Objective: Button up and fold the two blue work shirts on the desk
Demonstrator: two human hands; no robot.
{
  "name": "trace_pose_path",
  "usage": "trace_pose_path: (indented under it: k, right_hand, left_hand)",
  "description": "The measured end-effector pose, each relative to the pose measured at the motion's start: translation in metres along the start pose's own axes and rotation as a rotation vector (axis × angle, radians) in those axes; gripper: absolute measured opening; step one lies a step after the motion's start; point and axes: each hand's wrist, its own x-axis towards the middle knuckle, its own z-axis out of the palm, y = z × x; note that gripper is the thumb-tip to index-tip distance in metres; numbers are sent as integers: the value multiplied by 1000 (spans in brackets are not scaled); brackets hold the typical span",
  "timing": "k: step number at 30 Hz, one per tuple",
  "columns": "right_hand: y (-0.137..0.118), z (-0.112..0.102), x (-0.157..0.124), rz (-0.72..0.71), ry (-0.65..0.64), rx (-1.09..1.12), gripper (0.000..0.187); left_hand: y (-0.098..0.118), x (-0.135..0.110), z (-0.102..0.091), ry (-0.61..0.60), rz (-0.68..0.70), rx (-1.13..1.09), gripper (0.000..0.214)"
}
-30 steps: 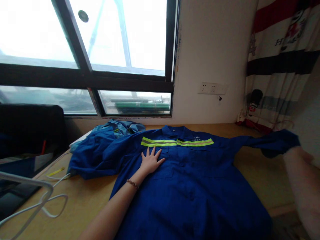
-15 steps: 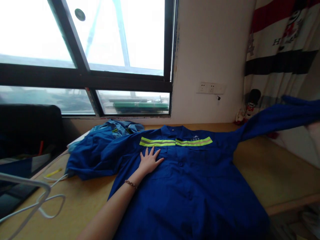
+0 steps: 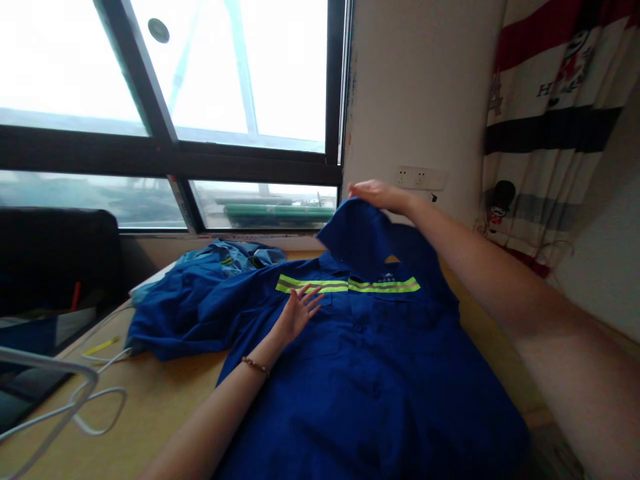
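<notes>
A dark blue work shirt point(image 3: 380, 373) with a yellow-green reflective stripe point(image 3: 350, 285) lies flat on a wooden table point(image 3: 150, 407). My right hand point(image 3: 377, 195) is closed on the end of the shirt's right sleeve point(image 3: 357, 233) and holds it up over the collar area. My left hand point(image 3: 299, 311) hovers just above the shirt's chest, below the stripe, fingers spread and slightly raised. A beaded bracelet sits on my left wrist.
More blue clothing point(image 3: 200, 300) is heaped at the shirt's left. White hangers point(image 3: 75, 400) and a white cable lie near the left front edge. A window point(image 3: 175, 113), a wall socket point(image 3: 417, 177) and a striped curtain point(image 3: 550, 120) stand behind the table.
My right hand has swung the sleeve from far right inward and up over the shirt's collar. My left hand has lifted off the fabric, where it lay flat before.
</notes>
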Motion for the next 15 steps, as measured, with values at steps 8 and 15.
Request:
trace_pose_path:
  k: [8,15]
  right_hand:
    - [4,125,-27,-56,175,101,34]
    - [2,249,-151,-160,-236,143,44]
  left_hand:
    - [32,-6,-29,444,-196,-433,29]
    - [41,-1,-25,267,-199,-433,28]
